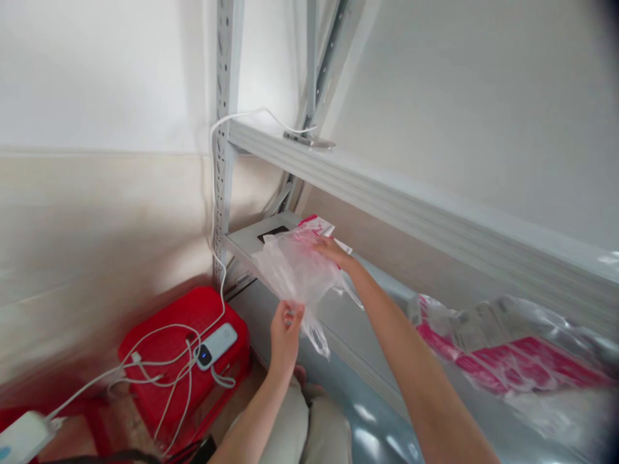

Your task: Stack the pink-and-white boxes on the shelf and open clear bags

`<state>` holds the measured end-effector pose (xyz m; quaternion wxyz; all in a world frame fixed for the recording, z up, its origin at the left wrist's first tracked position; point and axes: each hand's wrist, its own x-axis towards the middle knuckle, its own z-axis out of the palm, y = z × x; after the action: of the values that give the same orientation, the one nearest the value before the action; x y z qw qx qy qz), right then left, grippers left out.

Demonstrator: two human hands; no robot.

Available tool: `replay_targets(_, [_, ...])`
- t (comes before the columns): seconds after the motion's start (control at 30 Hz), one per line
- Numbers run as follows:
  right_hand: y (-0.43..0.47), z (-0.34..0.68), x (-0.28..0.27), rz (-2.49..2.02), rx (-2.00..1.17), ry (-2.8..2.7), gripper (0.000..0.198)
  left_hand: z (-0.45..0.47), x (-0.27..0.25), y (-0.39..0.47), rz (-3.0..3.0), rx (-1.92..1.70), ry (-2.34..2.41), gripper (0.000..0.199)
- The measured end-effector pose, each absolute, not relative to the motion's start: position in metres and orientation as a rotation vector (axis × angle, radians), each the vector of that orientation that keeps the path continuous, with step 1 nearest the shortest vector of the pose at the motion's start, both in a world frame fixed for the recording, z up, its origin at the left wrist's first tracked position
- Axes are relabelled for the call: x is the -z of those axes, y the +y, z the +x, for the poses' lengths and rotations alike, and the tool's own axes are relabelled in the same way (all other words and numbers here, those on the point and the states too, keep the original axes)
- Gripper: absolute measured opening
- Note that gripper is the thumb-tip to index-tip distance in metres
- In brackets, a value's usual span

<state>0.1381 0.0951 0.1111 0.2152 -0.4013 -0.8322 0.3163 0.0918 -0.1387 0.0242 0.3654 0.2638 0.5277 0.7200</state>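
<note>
Two hands out, both on one thin clear plastic bag [294,270]. Nearest, my left hand [284,334] pinches the bag's lower edge between thumb and fingertips, fingers closed on the film. A loose tail of the bag hangs below, just right of that hand. Farther out, my right hand [333,250] rests on the bag's upper part, fingers curled over it; whether they actually grip, I cannot tell. Bag is held over the front edge of the grey metal shelf [348,328]. Down left, a red plastic crate [159,374] carries a white power bank [215,345] and tangled white cables [159,367]. Right along the shelf, blurred pink-and-white packets in clear wrap [507,361]. Beyond my right hand, a pink-printed packet [316,225] lies on the shelf.
</note>
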Motion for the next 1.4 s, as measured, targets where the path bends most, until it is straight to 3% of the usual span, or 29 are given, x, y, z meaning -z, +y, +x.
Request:
replay_targets(0.17, [0.124, 0.105, -0.084, -1.273, -0.595, -2.502, 0.046, 0.073, -0.005, -0.11, 0.495, -1.884, 1.436, 0.045])
replay_targets(0.37, [0.139, 0.086, -0.064, -1.424, -0.371, -2.566, 0.046, 0.081, 0.013, -0.093, 0.497, -1.94, 1.864, 0.029])
replay_targets(0.5, [0.138, 0.079, -0.057, -1.35, -0.247, -2.646, 0.049, 0.098, 0.017, -0.083, 0.336, -1.94, 2.072, 0.044])
replay_targets(0.63, [0.129, 0.08, -0.058, -1.352, -0.022, -2.7, 0.059, 0.116, 0.021, -0.069, 0.268, -1.897, 1.876, 0.053])
replay_targets(0.77, [0.111, 0.098, -0.063, -1.264, 0.189, -2.694, 0.051, 0.129, 0.02, -0.059, 0.282, -1.784, 1.828, 0.06])
replay_targets(0.97, [0.08, 0.159, -0.06, -1.384, 0.097, -2.612, 0.06, 0.139, 0.014, -0.063, 0.373, -1.85, 1.82, 0.077])
replay_targets(1.23, [0.08, 0.201, -0.043, -1.652, -0.086, -2.712, 0.082, 0.15, 0.013, -0.068, 0.524, -1.881, 1.775, 0.079])
replay_targets(1.4, [0.092, 0.198, -0.035, -1.613, -0.163, -2.676, 0.067, 0.155, 0.008, -0.071, 0.657, -1.831, 1.838, 0.076])
